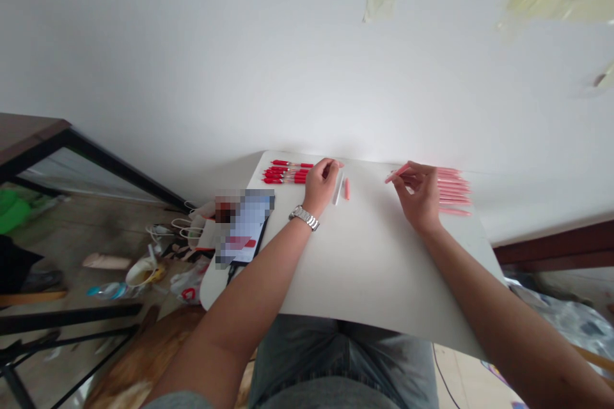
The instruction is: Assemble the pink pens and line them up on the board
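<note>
My left hand (322,184), with a metal watch on the wrist, rests on the white board (364,262) beside a row of red pens (286,172); its fingers are curled at the end of one red pen. A small pink pen part (346,188) and a clear tube (338,190) lie just right of that hand. My right hand (418,195) is closed on a pink pen barrel (397,173), lifted slightly over the board. Behind it lies a stack of several pink pens (453,190).
A phone (244,227) with a blurred screen sits at the board's left edge. The board lies across my lap against a white wall. Clutter, cables and cups cover the floor at left (144,262); a dark table frame (57,147) stands there.
</note>
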Demonstrator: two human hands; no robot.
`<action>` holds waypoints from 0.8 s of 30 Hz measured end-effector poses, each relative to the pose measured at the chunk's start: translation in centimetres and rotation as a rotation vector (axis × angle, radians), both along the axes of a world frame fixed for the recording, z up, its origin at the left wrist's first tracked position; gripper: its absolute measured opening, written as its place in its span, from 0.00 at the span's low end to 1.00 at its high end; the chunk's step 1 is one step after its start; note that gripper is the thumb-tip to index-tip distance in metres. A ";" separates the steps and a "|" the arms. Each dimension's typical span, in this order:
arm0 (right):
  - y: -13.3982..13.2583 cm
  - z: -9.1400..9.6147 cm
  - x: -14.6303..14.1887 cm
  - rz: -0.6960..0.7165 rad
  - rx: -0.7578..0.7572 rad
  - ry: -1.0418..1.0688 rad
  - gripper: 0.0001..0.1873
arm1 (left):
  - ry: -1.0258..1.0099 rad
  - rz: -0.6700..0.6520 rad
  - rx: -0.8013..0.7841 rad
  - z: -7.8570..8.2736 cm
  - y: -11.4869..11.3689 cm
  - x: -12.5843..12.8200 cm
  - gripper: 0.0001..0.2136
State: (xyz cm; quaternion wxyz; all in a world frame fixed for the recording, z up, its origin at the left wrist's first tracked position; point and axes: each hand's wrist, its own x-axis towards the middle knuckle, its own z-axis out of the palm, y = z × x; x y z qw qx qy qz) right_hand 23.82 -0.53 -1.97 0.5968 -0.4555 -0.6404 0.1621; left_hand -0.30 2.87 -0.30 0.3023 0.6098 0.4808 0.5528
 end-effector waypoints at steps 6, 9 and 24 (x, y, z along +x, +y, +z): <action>0.2 -0.3 0.1 0.055 -0.138 -0.153 0.18 | 0.004 0.008 0.005 -0.1 0.0 0.0 0.13; 0.2 -0.2 -0.1 0.024 -0.039 -0.026 0.19 | 0.006 0.003 0.013 -0.2 0.1 -0.1 0.13; -0.1 0.5 -0.1 0.012 -0.071 0.013 0.22 | 0.016 0.010 -0.007 0.0 -0.1 0.0 0.13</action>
